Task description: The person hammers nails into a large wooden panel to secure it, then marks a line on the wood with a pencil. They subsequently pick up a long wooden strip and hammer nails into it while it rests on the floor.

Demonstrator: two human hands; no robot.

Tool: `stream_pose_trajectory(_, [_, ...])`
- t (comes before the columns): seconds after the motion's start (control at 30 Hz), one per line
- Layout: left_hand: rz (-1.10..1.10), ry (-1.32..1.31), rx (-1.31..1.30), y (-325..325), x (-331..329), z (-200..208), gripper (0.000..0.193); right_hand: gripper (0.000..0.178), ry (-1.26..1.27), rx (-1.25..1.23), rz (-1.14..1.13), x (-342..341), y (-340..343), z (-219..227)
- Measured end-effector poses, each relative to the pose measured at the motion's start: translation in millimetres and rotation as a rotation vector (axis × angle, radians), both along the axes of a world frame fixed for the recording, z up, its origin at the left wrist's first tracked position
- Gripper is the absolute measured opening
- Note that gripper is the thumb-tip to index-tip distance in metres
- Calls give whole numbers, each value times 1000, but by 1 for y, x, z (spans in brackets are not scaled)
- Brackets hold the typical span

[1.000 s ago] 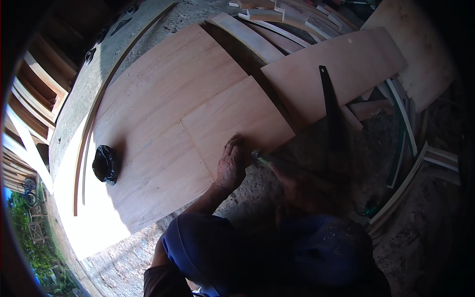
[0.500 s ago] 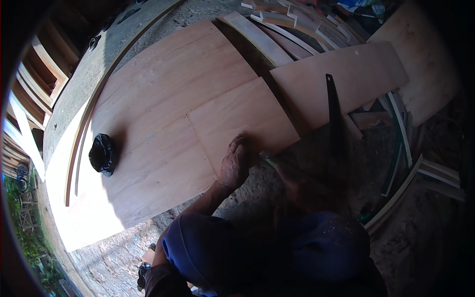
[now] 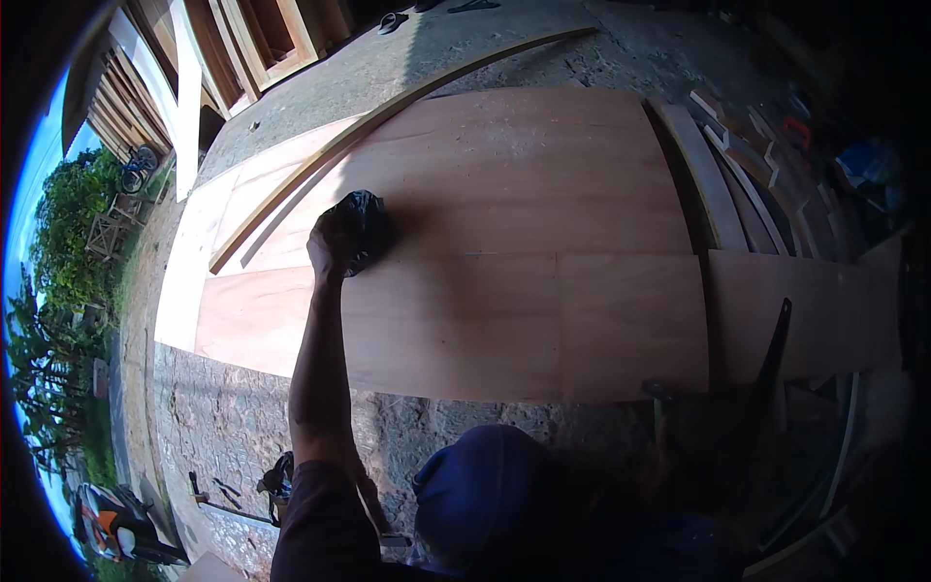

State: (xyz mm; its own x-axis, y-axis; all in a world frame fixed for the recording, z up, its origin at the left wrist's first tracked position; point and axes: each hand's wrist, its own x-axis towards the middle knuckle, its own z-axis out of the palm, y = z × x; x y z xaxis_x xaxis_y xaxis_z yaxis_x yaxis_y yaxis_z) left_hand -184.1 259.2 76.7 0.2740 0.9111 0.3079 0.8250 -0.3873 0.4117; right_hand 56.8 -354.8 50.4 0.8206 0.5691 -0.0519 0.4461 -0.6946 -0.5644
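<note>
My left arm stretches forward over the pale plywood panels [image 3: 485, 320]. My left hand [image 3: 330, 244] is at the left side of a crumpled black plastic bag [image 3: 365, 225] that sits on the plywood; its fingertips are lost against the dark bag. In deep shadow at the lower right, my right hand [image 3: 664, 461] is closed round a hammer [image 3: 658, 412]. The hammer's head lies close to the near plywood edge, and its handle looks greenish. Most of that hand is too dark to make out.
A long wooden strip [image 3: 388, 105] lies across the plywood's far left. To the right, a handsaw [image 3: 773, 349] stands out near another plywood piece [image 3: 805, 291]. Curved wooden frames [image 3: 713, 175] are stacked at the far right. Some tools [image 3: 228, 490] rest on the rough ground at the lower left.
My view has turned left. My left hand has left the near plywood edge and reached out to the black bag. The hammer stays in my right hand, near the panel's edge.
</note>
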Motion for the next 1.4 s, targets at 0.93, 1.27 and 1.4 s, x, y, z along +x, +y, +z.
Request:
stream_pose_trajectory(0.93, [-165, 557, 1, 60, 12, -14, 30, 50, -135, 45, -32, -7, -10, -12])
stream_pose_trajectory(1.27, [-253, 358, -436, 54, 2, 11, 20, 52, 141, 98, -22, -9, -8, -8])
stream_pose_trajectory(1.4, [-350, 182, -377, 55, -12, 18, 17, 53, 35, 110, 48, -9, -9, -26])
